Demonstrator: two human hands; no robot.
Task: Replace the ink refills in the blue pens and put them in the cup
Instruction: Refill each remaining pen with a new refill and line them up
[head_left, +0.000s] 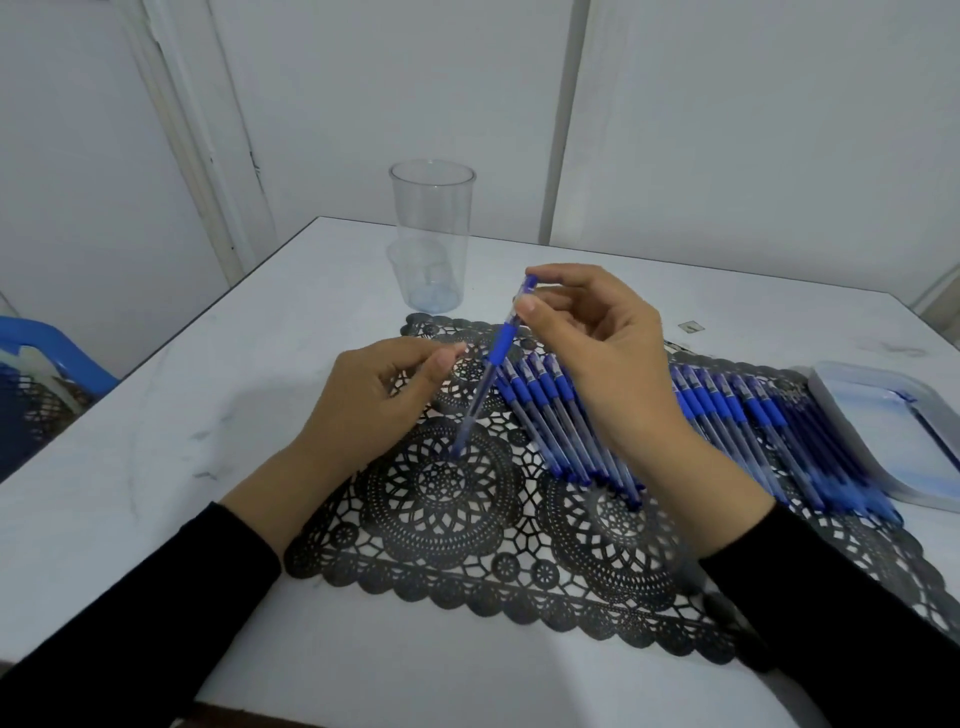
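Note:
My right hand (602, 358) pinches the capped top of a blue pen (491, 369), which hangs slanted with its lower end just above the black lace mat (447, 514). My left hand (379, 400) hovers just left of the pen's barrel, fingers curled and apart, holding nothing. A row of several blue pens (691, 431) lies side by side across the mat, partly hidden behind my right hand and wrist. The clear plastic cup (431, 234) stands upright and empty at the back of the white table, beyond the mat.
A clear plastic box lid or tray (893, 426) lies at the right end of the pen row. A blue chair (52, 358) stands off the table's left edge. White table surface (156, 447) lies left of and in front of the mat.

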